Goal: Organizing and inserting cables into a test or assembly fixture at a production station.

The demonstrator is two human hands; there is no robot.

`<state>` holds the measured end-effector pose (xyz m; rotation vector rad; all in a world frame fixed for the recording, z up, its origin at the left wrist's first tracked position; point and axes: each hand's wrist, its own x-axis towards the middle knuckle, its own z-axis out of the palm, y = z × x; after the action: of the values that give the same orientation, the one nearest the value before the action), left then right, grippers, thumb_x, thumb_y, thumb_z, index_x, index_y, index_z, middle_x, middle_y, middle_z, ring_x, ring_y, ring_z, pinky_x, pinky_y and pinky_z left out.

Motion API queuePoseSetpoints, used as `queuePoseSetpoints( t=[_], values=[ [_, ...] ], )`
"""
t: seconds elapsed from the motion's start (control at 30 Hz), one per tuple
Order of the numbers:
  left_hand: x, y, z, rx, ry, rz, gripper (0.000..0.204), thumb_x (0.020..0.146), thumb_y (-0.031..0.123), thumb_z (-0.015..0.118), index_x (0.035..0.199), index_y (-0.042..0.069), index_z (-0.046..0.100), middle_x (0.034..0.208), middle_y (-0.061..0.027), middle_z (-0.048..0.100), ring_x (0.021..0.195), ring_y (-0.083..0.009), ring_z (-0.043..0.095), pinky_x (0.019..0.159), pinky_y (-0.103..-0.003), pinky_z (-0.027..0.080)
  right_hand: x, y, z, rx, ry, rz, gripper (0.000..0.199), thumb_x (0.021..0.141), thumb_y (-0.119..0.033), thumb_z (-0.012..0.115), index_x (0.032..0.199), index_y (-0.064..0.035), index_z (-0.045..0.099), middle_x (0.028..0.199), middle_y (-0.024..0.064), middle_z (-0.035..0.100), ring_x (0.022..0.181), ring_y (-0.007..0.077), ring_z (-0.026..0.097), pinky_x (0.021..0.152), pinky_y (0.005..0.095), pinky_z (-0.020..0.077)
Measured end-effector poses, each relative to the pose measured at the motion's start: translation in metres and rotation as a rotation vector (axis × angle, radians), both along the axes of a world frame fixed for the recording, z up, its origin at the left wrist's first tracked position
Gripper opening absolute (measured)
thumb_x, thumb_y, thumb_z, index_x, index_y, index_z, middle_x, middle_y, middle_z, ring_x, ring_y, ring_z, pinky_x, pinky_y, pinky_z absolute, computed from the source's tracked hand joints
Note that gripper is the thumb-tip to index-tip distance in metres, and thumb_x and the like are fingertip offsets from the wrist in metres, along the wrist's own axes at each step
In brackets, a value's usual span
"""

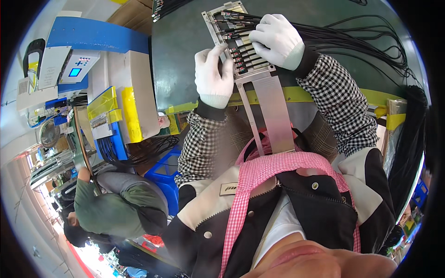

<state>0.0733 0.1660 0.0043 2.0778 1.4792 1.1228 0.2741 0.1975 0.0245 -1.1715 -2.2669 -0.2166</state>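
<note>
Both my hands wear white gloves. At the table's near edge lies a slotted metal fixture (254, 64) with a row of small cable connectors (237, 60) in its slots. My left hand (214, 76) is at the fixture's left edge, thumb and forefinger apart, fingertips touching the rail by the connectors. My right hand (278, 41) lies over the slots with its fingers curled down on a black cable; the fingertips are partly hidden. Several black cables (333, 37) run from the fixture, under and past this hand, to the right.
A flat metal plate (276, 113) extends from the fixture toward my lap. On the left stands a blue and white machine (99, 34) with a small lit screen, yellow covers and hanging black cables. A co-worker (113, 204) sits at lower left. A black cable bundle (410, 125) hangs at right.
</note>
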Motion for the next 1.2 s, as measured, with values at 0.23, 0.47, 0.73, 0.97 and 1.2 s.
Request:
queuePoseSetpoints(
  t=[0.23, 0.47, 0.73, 0.97, 1.2],
  values=[
    [0.001, 0.006, -0.004, 0.184, 0.242, -0.019, 0.028, 0.076, 0.019, 0.067, 0.104, 0.017, 0.07, 0.099, -0.0147, 0.051, 0.083, -0.0277, 0.053, 0.067, -0.036, 0.048, -0.001, -0.02, 0.041, 0.037, 0.019, 0.09, 0.013, 0.075, -0.013, 0.061, 0.088, -0.0111, 0.063, 0.087, 0.0015, 0.058, 0.09, 0.0214, 0.053, 0.084, 0.0329, 0.0409],
    [-0.002, 0.012, -0.008, 0.171, 0.224, -0.009, 0.026, 0.075, 0.022, 0.068, 0.101, 0.018, 0.071, 0.097, -0.0129, 0.051, 0.082, -0.0273, 0.052, 0.067, -0.037, 0.047, -0.005, -0.013, -0.01, 0.028, -0.326, -0.136, 0.021, 0.074, -0.015, 0.059, 0.095, -0.0122, 0.061, 0.091, 0.0012, 0.058, 0.091, 0.0207, 0.052, 0.086, 0.033, 0.0411],
    [-0.004, 0.06, -0.003, 0.203, 0.439, -0.013, 0.02, 0.075, 0.022, 0.068, 0.095, 0.019, 0.07, 0.099, -0.0065, 0.053, 0.082, -0.0258, 0.053, 0.069, -0.037, 0.045, -0.003, -0.01, -0.012, 0.029, -0.222, -0.103, 0.024, 0.073, -0.015, 0.062, 0.097, -0.0126, 0.06, 0.09, 0.0013, 0.057, 0.091, 0.0194, 0.053, 0.086, 0.0323, 0.0413],
    [0.006, 0.055, -0.006, 0.333, 0.419, -0.018, 0.019, 0.077, 0.016, 0.067, 0.096, 0.014, 0.067, 0.094, -0.005, 0.058, 0.081, -0.0254, 0.057, 0.072, -0.034, 0.047, -0.012, -0.006, -0.013, 0.068, 0.074, -0.193, 0.026, 0.076, -0.016, 0.066, 0.101, -0.0123, 0.063, 0.094, 0.0008, 0.061, 0.09, 0.0187, 0.054, 0.086, 0.0327, 0.0412],
    [0.012, 0.031, 0.019, 0.005, -0.206, -0.161, 0.014, 0.079, 0.006, 0.064, 0.093, 0.008, 0.066, 0.085, -0.0044, 0.064, 0.075, -0.0176, 0.059, 0.071, -0.028, 0.047, -0.008, 0.003, -0.011, -0.283, 0.429, 0.049, 0.024, 0.079, -0.025, 0.067, 0.099, -0.012, 0.066, 0.09, 0.0032, 0.066, 0.084, 0.02, 0.061, 0.078, 0.0325, 0.0455]
  ],
)
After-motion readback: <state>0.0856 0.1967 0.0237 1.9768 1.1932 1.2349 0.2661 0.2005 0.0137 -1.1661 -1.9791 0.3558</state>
